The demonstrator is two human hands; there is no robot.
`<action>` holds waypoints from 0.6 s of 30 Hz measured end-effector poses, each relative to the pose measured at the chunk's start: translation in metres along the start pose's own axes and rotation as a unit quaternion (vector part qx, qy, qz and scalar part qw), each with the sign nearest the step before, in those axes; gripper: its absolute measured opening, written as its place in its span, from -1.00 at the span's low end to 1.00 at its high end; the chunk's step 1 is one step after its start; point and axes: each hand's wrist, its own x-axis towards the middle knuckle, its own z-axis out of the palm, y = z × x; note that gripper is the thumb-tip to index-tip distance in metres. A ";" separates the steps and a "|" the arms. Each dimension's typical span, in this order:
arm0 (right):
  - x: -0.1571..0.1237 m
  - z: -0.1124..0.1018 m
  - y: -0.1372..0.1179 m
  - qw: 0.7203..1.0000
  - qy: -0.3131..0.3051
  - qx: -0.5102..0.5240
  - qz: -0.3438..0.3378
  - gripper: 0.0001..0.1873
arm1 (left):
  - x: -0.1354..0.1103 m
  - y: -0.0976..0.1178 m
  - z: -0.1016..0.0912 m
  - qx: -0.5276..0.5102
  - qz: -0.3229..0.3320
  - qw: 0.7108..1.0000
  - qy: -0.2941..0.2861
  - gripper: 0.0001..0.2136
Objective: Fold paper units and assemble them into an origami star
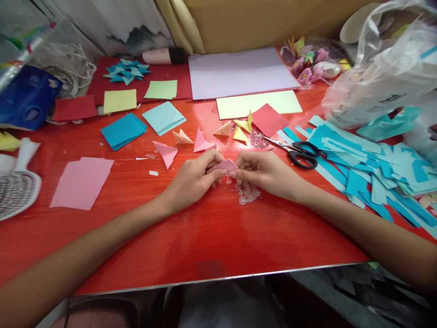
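Note:
My left hand (194,178) and my right hand (262,171) meet at the middle of the red table (211,237). Both pinch a small folded pink paper piece (223,166) between fingertips, held just above the tabletop. Folded pink triangles (166,152) and another pink piece (202,142) lie just behind my left hand. Yellow and peach folded pieces (241,127) lie behind my right hand. Black-handled scissors (297,150) rest close to the right of my right hand. A crumpled bit of clear plastic (246,193) lies under my right hand.
A pink sheet stack (82,181) lies at left. Blue squares (123,130), light-blue squares (164,117), yellow and green sheets sit farther back. A pile of blue paper strips (368,168) and a plastic bag (382,77) fill the right. A white brush (17,187) lies at the left edge.

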 end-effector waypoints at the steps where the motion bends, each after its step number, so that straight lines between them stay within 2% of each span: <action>1: 0.000 -0.001 0.000 1.000 0.002 -0.014 -0.003 -0.75 | 0.000 0.001 0.000 0.001 -0.007 1.000 0.002 -0.89; 6: 0.002 -0.006 -0.003 0.997 0.029 -0.075 -0.016 -0.67 | -0.002 0.005 0.000 0.032 -0.028 0.999 0.020 -0.81; 10: 0.004 -0.011 -0.003 0.994 0.051 -0.097 -0.019 -0.63 | -0.001 0.003 0.000 -0.008 -0.038 0.999 0.021 -0.79; 15: 0.006 -0.014 0.003 0.996 0.053 -0.068 -0.027 -0.63 | 0.000 0.000 -0.001 -0.059 -0.059 0.996 0.023 -0.80; 18: 0.007 -0.012 0.006 0.997 0.052 -0.051 -0.033 -0.63 | 0.000 -0.001 -0.001 -0.067 -0.082 0.993 0.059 -0.76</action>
